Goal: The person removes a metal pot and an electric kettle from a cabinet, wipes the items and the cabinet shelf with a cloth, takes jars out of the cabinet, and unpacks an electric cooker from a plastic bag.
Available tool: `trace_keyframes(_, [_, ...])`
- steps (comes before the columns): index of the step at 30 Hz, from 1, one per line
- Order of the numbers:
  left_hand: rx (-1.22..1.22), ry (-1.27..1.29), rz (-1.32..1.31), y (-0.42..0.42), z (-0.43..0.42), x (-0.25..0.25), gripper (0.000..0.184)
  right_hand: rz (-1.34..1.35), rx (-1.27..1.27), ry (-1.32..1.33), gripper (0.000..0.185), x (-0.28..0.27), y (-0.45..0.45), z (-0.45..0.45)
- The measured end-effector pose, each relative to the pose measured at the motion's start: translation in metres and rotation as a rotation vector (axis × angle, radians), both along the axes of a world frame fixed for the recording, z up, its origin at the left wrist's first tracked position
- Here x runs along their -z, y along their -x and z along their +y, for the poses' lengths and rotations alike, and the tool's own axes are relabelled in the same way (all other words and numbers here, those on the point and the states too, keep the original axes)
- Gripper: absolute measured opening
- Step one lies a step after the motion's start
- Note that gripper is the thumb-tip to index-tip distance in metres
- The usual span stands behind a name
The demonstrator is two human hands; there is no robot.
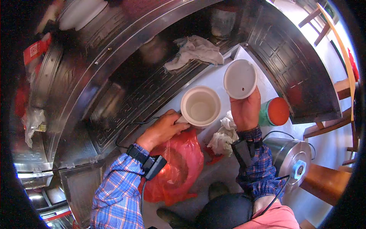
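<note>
My left hand (164, 128) is closed around the handle of a white ceramic pot (201, 108). The pot has no lid on it, and its pale inside faces up at me with nothing visible in it. In my right hand (247, 110) is a round white lid (240, 79) with a small dark hole near its edge. The lid is tilted up, apart from the pot and to its right. The right fingertips are hidden behind the lid.
A red plastic bag (177, 171) lies below the pot, with crumpled white cloth or paper (224, 139) beside it. At right are a green jar with a red-orange lid (278, 111) and a metal canister (291, 156). A rag (196, 51) hangs on the dark cabinet (152, 76).
</note>
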State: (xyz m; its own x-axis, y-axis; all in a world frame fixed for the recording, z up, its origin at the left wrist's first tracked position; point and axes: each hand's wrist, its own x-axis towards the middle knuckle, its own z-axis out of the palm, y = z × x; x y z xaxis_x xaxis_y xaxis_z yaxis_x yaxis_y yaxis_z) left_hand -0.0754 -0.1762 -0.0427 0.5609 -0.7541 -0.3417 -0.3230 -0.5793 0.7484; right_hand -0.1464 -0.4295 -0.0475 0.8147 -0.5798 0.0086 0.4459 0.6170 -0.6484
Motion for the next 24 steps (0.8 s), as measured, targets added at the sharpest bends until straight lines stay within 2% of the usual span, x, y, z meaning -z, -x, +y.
trace_keyframes(2, [0.012, -0.026, -0.035, -0.001, 0.0, 0.007, 0.039, -0.016, -0.016, 0.022, 0.037, -0.006, 0.001, 0.002])
trace_keyframes(4, [-0.094, 0.061, 0.16, -0.001, -0.001, 0.011, 0.041, 0.018, -0.037, 0.066, 0.037, -0.009, 0.002, 0.004])
trace_keyframes(7, [-0.062, 0.157, 0.086, 0.003, -0.004, 0.01, 0.042, 0.045, -0.108, 0.105, 0.039, -0.013, 0.002, 0.009])
trace_keyframes(9, [-0.08, 0.113, 0.111, 0.008, -0.007, 0.001, 0.042, 0.04, -0.155, 0.103, 0.04, -0.011, 0.003, 0.008])
trace_keyframes(11, [-0.1, 0.068, 0.136, 0.008, -0.008, -0.003, 0.042, -0.046, -0.321, -0.108, 0.039, -0.002, 0.002, 0.004])
trace_keyframes(14, [-0.04, 0.06, 0.13, 0.006, -0.005, 0.003, 0.046, -0.028, -0.354, 0.049, 0.037, 0.0, 0.005, 0.004])
trace_keyframes(18, [-0.056, 0.104, 0.146, 0.009, 0.0, 0.015, 0.045, 0.061, -0.273, 0.036, 0.033, -0.016, 0.004, 0.011])
trace_keyframes(20, [-0.058, 0.107, 0.157, 0.01, -0.001, 0.013, 0.045, 0.145, -0.229, 0.601, 0.029, -0.027, 0.006, 0.015])
trace_keyframes(22, [-0.088, 0.04, 0.19, 0.013, -0.002, 0.003, 0.045, 0.224, -0.323, 0.659, 0.027, -0.038, 0.01, 0.025])
trace_keyframes(24, [-0.088, -0.021, 0.183, 0.014, -0.005, -0.014, 0.045, 0.051, -0.158, 1.397, 0.028, -0.039, 0.007, 0.036])
